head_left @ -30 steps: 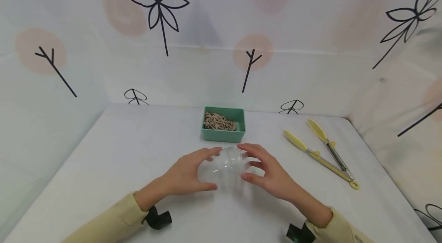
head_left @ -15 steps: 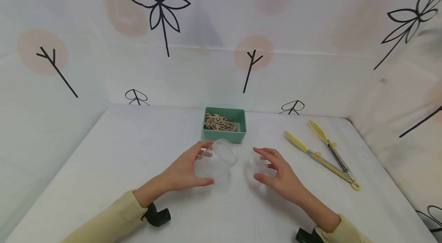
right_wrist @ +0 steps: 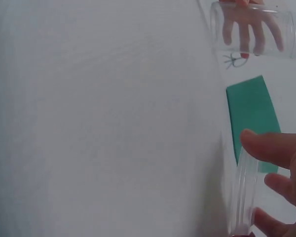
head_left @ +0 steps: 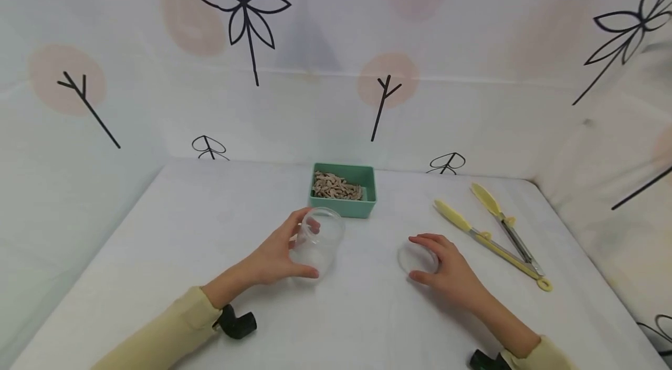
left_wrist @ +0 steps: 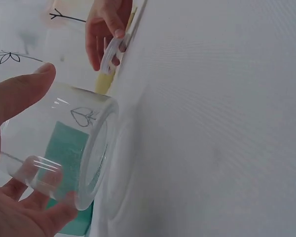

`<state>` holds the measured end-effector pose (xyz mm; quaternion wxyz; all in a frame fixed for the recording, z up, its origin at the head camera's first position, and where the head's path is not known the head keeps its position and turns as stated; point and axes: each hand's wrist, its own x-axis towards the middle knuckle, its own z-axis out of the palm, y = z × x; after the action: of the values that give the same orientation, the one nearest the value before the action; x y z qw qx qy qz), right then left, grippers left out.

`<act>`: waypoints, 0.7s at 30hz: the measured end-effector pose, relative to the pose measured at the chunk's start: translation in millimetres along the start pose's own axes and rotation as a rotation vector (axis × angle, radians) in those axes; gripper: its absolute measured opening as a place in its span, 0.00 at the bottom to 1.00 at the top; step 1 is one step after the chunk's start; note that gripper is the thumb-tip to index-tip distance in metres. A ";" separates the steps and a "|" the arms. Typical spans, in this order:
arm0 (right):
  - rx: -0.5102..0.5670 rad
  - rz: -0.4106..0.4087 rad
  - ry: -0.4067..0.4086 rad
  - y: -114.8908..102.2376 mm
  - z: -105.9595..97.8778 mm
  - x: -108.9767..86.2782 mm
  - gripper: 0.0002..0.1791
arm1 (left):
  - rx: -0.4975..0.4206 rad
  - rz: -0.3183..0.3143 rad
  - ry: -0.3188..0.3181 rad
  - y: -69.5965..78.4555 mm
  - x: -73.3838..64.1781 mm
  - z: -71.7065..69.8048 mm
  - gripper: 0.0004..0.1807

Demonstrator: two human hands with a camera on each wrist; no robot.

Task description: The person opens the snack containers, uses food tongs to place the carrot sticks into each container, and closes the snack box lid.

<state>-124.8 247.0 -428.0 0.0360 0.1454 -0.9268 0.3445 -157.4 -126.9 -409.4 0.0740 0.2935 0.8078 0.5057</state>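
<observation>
From the head view, I see the left arm reach in from the lower left. The left hand (head_left: 275, 253) curls round a clear jar (head_left: 326, 241), thumb on the near side, fingers on the far side. The jar is in front of the green box (head_left: 343, 209), its mouth upward. The right arm reaches in from the lower right, and the right hand (head_left: 452, 271) pinches a clear round lid (head_left: 418, 259) by its edge, with the thumb nearest to me. The lid is well apart from the jar, between it and the yellow tongs (head_left: 485, 238).

From the left wrist view, I see the fingers spread along the jar's wall, the thumb opposite. Whether the jar's base touches the surface (left_wrist: 212, 123), I cannot tell.

From the right wrist view, I see the lid edge-on, thumb on one end, fingers lower down; its face lies about parallel to the surface.
</observation>
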 end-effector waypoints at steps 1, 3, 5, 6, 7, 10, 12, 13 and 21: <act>-0.005 0.009 -0.005 1.1 -1.5 -0.7 0.36 | -0.008 -0.011 -0.003 -1.0 -0.1 -0.5 0.58; -0.009 0.030 -0.017 3.2 -3.8 -1.6 0.37 | -0.021 -0.023 -0.011 -2.6 -0.4 -1.4 0.58; -0.014 0.049 -0.032 5.3 -5.1 -2.1 0.39 | -0.032 -0.017 -0.013 -4.2 -0.3 -2.0 0.59; -0.020 0.057 -0.040 6.2 -5.4 -2.2 0.40 | -0.041 -0.007 -0.014 -5.6 0.0 -2.1 0.58; -0.024 0.063 -0.048 7.1 -5.4 -2.2 0.41 | -0.046 0.004 -0.013 -6.9 0.1 -2.2 0.58; -0.031 0.068 -0.067 9.0 -5.1 -1.6 0.45 | -0.058 0.035 -0.008 -10.8 0.4 -2.1 0.57; -0.033 0.065 -0.074 10.1 -5.1 -1.0 0.46 | -0.063 0.047 -0.004 -12.8 0.2 -1.6 0.56; -0.030 0.064 -0.077 10.7 -5.2 -0.6 0.47 | -0.063 0.048 -0.001 -13.5 -0.2 -1.4 0.56; 0.016 0.105 -0.099 15.7 -9.6 0.4 0.49 | -0.047 0.057 0.003 -15.9 -0.6 0.9 0.57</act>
<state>-130.2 264.4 -430.5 -0.0292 0.1138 -0.9309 0.3459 -162.8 -131.6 -423.6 0.0654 0.3140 0.7870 0.5270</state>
